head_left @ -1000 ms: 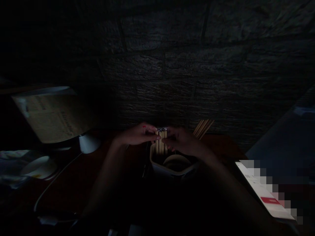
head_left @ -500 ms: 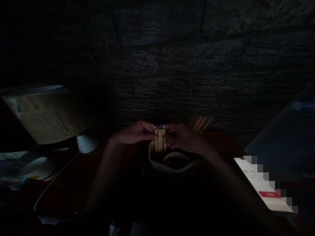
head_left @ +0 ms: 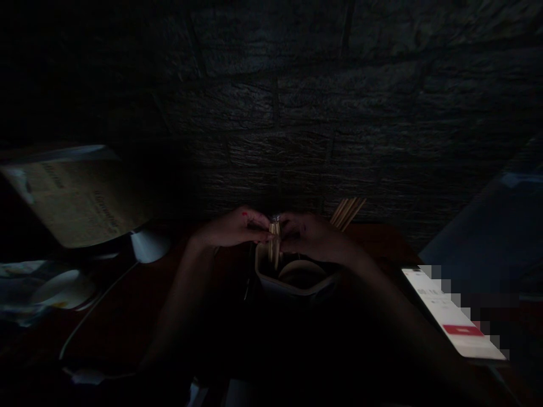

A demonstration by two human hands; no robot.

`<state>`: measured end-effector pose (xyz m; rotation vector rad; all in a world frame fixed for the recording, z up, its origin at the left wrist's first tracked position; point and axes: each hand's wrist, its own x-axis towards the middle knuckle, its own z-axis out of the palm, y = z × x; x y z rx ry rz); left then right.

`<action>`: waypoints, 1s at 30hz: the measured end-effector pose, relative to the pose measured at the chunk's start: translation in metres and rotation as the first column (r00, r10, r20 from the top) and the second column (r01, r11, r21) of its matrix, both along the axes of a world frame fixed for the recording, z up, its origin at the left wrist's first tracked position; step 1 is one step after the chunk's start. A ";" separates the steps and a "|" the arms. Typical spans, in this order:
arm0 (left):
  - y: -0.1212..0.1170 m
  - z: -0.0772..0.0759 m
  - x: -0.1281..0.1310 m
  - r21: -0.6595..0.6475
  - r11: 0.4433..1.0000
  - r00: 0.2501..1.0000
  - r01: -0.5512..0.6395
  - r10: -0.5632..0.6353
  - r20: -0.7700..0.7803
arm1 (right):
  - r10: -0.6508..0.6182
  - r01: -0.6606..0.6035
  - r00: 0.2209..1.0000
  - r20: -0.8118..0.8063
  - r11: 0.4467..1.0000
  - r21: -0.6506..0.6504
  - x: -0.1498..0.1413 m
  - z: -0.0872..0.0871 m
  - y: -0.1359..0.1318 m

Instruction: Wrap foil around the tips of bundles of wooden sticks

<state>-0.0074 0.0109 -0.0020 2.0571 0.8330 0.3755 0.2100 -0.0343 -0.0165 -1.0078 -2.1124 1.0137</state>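
Note:
A bundle of thin wooden sticks (head_left: 274,249) stands upright between my hands, its lower ends dipping inside the rim of a pale-edged container (head_left: 271,282). My left hand (head_left: 237,227) pinches the bundle from the left with thumb and fingers. From the right, my right hand (head_left: 311,234) closes its fingers on the same sticks. Something shiny, like foil, covers or sits at their top, partly behind my fingertips. Inside the container a round rim (head_left: 302,270) shows beside the sticks. Dim light hides the container's depth.
More wooden sticks (head_left: 348,213) lean behind my right hand. A lit phone (head_left: 445,316) lies at the right. To the left stand a lamp with a printed shade (head_left: 76,192) and a white cone-shaped thing (head_left: 149,246); a white cable (head_left: 99,302) runs below. A brick-patterned wall (head_left: 271,113) rises behind.
My right hand has shifted slightly left, and the fingers have closed in on the sticks, so the visible bundle looks narrower. The left hand has hardly moved.

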 end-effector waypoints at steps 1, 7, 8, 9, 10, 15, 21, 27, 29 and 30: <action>-0.001 0.001 -0.001 -0.009 1.000 1.000 0.005 -0.005 0.002 | 0.010 -0.010 1.000 -0.001 1.000 -0.015 0.001 0.001 0.000; -0.009 0.004 -0.011 -0.093 0.995 0.999 0.034 -0.034 0.001 | 0.130 -0.131 0.991 -0.017 0.990 -0.059 0.009 0.003 -0.004; -0.010 0.003 -0.011 -0.096 0.994 0.999 0.045 -0.047 -0.014 | 0.146 -0.146 0.989 -0.015 0.987 -0.068 0.010 0.002 -0.004; -0.011 0.001 -0.011 -0.093 0.994 0.998 0.063 -0.065 -0.023 | 0.158 -0.159 0.987 -0.013 0.984 -0.078 0.011 0.001 -0.004; -0.010 0.000 -0.011 -0.073 0.994 0.996 0.080 -0.082 -0.026 | 0.168 -0.168 0.986 -0.008 0.982 -0.085 0.011 -0.001 -0.004; -0.007 -0.004 -0.004 0.099 0.981 0.984 0.165 -0.157 -0.082 | 0.091 -0.092 0.995 0.035 0.996 0.012 0.003 -0.002 -0.004; -0.013 0.002 -0.004 0.166 0.977 0.976 0.135 -0.102 -0.194 | -0.052 0.033 0.994 0.097 0.981 0.190 -0.008 -0.001 -0.006; -0.020 0.007 -0.011 0.144 0.977 0.977 0.156 -0.132 -0.166 | -0.006 0.006 1.000 0.007 0.994 0.111 -0.016 -0.010 -0.006; -0.024 0.010 -0.011 0.191 0.970 0.973 0.149 -0.110 -0.201 | -0.033 0.033 0.999 -0.009 0.992 0.119 -0.020 -0.012 -0.006; -0.026 0.012 -0.011 0.217 0.966 0.971 0.143 -0.094 -0.222 | -0.056 0.056 0.998 -0.006 0.989 0.135 -0.022 -0.013 -0.006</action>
